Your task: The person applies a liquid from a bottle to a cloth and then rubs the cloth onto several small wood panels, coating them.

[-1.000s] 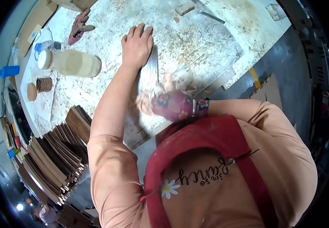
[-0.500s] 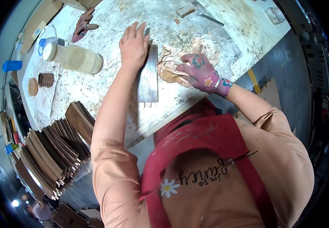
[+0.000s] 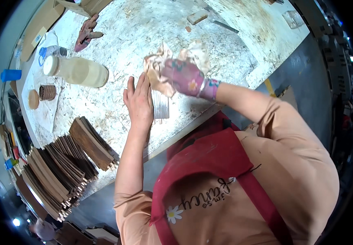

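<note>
A narrow dark wooden slat (image 3: 161, 107), with short pegs at its near end, lies on the worktable (image 3: 123, 45). Along its left edge rests my bare left hand (image 3: 139, 102), fingers stretched out and holding nothing. My right hand (image 3: 184, 77), in a purple flowered glove, is closed on a crumpled tan rag (image 3: 157, 69). The rag lies over the far part of the slat and hides it. Its left side comes close to my left fingertips; whether they touch I cannot tell.
Left stand a jar of pale liquid (image 3: 80, 71), a ribbed brown cup (image 3: 47, 92) and a round lid (image 3: 33, 99). Several stacked slats (image 3: 58, 167) fill the near left edge. A stained glove (image 3: 87, 33), a block (image 3: 197, 16) and a glass jar (image 3: 293, 19) lie farther back.
My left hand has slid toward me along the slat's left edge. My right hand has carried the rag leftward from beside the slat onto it.
</note>
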Available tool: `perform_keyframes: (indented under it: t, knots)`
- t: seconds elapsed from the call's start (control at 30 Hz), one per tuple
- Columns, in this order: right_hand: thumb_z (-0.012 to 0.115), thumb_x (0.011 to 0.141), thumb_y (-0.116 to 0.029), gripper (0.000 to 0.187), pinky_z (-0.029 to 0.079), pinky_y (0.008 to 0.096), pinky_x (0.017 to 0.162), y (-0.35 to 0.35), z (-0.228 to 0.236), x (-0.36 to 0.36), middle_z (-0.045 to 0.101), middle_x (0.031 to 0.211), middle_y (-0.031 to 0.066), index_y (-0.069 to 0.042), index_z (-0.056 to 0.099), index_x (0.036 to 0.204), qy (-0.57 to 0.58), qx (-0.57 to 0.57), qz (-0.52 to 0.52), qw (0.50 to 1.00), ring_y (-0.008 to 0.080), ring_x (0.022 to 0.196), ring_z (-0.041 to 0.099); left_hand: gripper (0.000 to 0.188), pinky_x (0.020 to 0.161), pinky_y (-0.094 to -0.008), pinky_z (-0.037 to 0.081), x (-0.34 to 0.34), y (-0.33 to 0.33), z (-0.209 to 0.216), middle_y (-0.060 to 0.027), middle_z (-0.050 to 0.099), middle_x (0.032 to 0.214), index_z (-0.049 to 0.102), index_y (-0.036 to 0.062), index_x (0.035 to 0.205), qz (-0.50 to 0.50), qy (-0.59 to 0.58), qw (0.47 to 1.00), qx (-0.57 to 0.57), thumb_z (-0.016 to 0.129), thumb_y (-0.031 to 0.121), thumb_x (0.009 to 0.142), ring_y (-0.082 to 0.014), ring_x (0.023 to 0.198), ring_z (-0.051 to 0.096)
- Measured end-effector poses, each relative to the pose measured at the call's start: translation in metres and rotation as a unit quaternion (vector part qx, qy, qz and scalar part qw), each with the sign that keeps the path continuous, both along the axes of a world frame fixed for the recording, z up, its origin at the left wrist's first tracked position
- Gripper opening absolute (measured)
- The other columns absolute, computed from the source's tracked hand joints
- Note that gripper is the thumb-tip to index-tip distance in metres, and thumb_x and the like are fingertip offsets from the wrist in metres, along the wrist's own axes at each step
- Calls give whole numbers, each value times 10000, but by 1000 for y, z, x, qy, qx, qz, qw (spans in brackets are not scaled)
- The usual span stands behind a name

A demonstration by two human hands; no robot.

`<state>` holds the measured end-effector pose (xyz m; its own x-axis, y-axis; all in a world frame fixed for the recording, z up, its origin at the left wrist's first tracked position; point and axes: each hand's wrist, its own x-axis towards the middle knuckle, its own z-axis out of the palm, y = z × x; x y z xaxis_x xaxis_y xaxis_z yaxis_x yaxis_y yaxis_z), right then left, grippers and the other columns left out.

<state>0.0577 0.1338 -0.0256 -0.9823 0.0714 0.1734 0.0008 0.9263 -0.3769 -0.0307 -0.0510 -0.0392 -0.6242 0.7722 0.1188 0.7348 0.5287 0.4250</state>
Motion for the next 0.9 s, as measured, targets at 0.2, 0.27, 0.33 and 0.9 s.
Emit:
perform_keyframes:
  t: [0.2,0.27,0.33,0.9]
  knots:
    - [550,875,-207,235,534,447,675,-15,-11,9,676,902,87,-83,626,1060,-45,50,54,996,285,800,676,391,1126,-523,206,1,2,0,-84,474,1446,539,122,1347,3,-5,1000,17,471,175,965,-353,1391,321]
    - [563,862,-258,314,542,414,721,-43,3,33,652,1039,97,-132,622,1143,-60,52,104,991,255,890,665,406,1130,-513,202,1,0,-3,-75,434,1481,545,113,1338,1,-18,1000,9,462,170,944,-345,1403,304]
    - [579,848,-285,346,545,387,749,-39,-4,31,625,1108,95,-172,618,1172,-49,40,100,993,235,963,648,403,1128,-513,205,0,0,-5,-79,443,1475,548,108,1335,-8,-15,1000,15,465,156,943,-349,1399,311]
    - [633,766,-217,315,525,406,758,-29,-3,27,576,1059,69,-166,622,1077,11,-59,18,998,260,1003,617,336,1076,-472,318,5,7,-16,-262,551,1302,638,45,1205,43,-150,977,147,501,92,901,-428,1312,405]
